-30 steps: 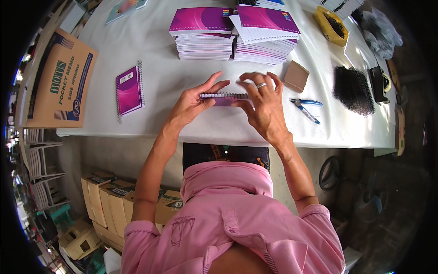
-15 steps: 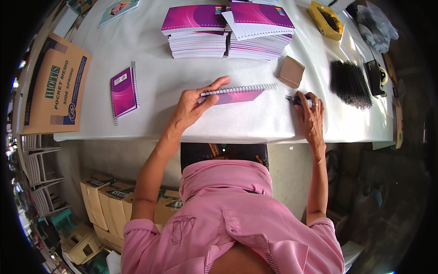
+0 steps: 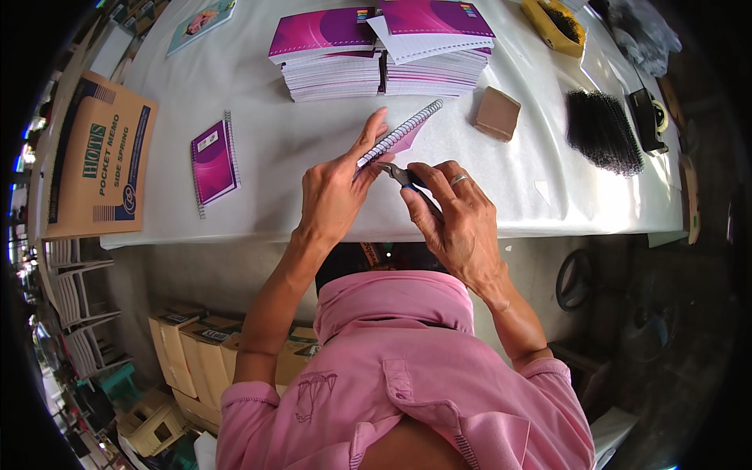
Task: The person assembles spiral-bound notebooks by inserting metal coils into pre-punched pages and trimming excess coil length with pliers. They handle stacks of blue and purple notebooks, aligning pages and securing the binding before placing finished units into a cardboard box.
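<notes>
Since a half second ago the right hand [image 3: 462, 211] has come in from the table's right side with the pliers [image 3: 406, 175], and the held notebook [image 3: 407, 139] has swung from nearly level to a slant, its far end up and to the right.

Biggest thing from where I stand is the one table [image 3: 266, 172], draped in white. One large brown carton [image 3: 117, 149] stands at its left. Two stacks, a left stack [image 3: 333, 77] and a right stack [image 3: 435, 72], sit at the far side, too many layers for me to count. There's one heap of black coils [image 3: 601, 133], likewise past counting, one yellow tub [image 3: 550, 35], one brown block [image 3: 497, 113] and one lone notebook [image 3: 215, 164] lying flat at the left.

The held notebook is up in front of the person, coiled edge uppermost. I'd judge it light, fairly stiff along the spine, floppier in the pages, with a cover that may slip a little and wire that bends easily. Best gripped at one end near the spine, which is how the left hand [image 3: 329, 196] has it, pinched between thumb and fingers.

Smallest, the single pair of pliers: the right hand's fingers curl round its handles, its nose by the coil's near end. Whether they touch, I can't tell.
</notes>
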Motion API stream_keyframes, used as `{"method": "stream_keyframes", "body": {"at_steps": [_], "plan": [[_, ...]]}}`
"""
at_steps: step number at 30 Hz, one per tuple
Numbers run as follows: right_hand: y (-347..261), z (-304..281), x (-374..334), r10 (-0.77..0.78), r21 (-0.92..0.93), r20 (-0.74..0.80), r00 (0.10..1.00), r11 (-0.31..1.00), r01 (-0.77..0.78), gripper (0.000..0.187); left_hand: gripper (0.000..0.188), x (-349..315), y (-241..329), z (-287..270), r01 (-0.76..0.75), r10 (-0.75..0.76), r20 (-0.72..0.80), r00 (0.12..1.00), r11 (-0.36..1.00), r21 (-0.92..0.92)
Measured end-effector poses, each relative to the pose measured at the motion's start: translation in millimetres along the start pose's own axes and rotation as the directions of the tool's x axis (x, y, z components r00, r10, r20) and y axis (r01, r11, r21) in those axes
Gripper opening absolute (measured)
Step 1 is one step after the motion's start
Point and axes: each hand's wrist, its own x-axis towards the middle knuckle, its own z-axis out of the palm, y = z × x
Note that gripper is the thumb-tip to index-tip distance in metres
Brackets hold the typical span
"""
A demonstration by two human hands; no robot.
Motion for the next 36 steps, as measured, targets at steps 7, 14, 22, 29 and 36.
{"method": "stream_keyframes", "body": {"at_steps": [7,14,22,29,36], "plan": [[-0.9,5.8,-2.2,-0.049,-0.058,0.01,0.999,0.997,0.05,0.031,0.037,-7.0,-20.2,10.0,-0.146,0.164,-0.094,0.982,0.973,0.177],[-3.2,7.3,0.0,-0.064,-0.109,0.014,0.998,0.992,0.065,0.033,0.036,-6.1,-7.2,6.7,-0.016,0.037,-0.087,0.995,0.974,0.227],[-8.6,2.7,0.6,-0.054,-0.103,0.006,0.999,0.993,0.055,0.034,0.035,-3.5,-13.1,7.6,-0.198,0.231,-0.143,0.962,0.956,0.216],[-9.8,-0.9,0.6,-0.069,-0.117,0.002,0.998,0.991,0.069,0.03,0.037,-6.6,-5.0,4.1,-0.154,0.21,-0.107,0.972,0.91,0.385],[2.3,-30.0,32.4,0.126,0.469,0.753,0.646,0.586,-0.661,0.037,0.044,-15.9,-8.7,-7.5,-0.224,0.321,-0.102,0.942,0.823,0.521]]}}
